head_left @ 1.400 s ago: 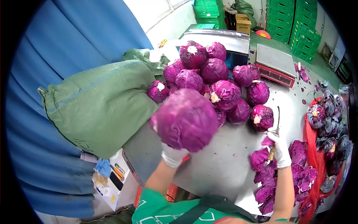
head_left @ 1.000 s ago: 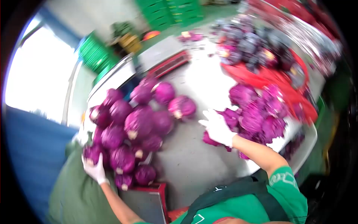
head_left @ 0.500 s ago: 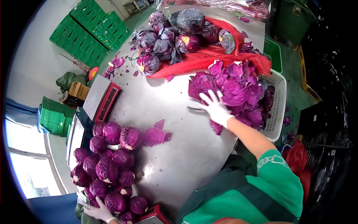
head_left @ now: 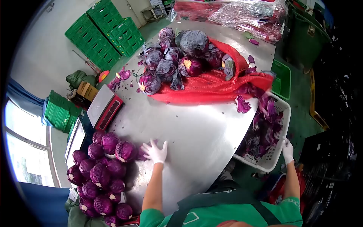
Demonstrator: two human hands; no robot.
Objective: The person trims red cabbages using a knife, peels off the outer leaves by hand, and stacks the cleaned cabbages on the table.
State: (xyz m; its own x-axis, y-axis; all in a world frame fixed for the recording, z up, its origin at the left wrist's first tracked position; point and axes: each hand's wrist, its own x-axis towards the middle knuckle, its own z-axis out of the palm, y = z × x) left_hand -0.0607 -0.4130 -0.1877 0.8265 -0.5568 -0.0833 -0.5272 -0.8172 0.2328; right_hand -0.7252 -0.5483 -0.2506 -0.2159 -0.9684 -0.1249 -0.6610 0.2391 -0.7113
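Note:
My left hand (head_left: 155, 152), in a white glove, is spread flat with fingers apart beside the pile of peeled red cabbages (head_left: 100, 176). A loose purple leaf (head_left: 141, 153) lies partly under its fingertips; whether they touch cannot be made out. My right hand (head_left: 287, 150), also gloved, is at the right rim of a white plastic basket (head_left: 266, 165), fingers curled on the edge. Purple leaves (head_left: 261, 132) fill much of the basket, some blurred as they drop in at its far end. One torn leaf (head_left: 242, 104) lies at the table edge.
Untrimmed cabbages (head_left: 166, 70) sit on and beside a red mesh sack (head_left: 196, 89) at the back of the metal table (head_left: 193, 132). A red-framed scale (head_left: 107, 111) stands at left. A green crate (head_left: 281, 79) is on the floor behind the basket.
The leaf heap has gone from the table's right edge into the basket. My right hand moved from the heap to the basket rim; my left hand moved from the cabbages' near side to the loose leaf.

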